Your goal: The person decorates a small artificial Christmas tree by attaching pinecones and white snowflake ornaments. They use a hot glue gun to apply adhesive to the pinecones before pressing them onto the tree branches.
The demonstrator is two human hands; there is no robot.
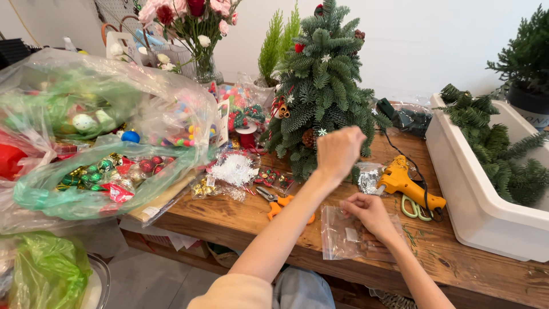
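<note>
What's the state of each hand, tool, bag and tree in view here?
left hand: raised, closed, in front of the small tree
right hand: resting on the clear zip bag
clear zip bag: flat on the table, brown pieces inside
small tree: upright, decorated
glue gun: lying on its side, corded
orange scissors: lying flat
white planter: holds fir branches

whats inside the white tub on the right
The white tub holds loose green fir branches, piled along its length and poking over the rim. Its bottom, and anything beneath the branches, is covered.
</note>
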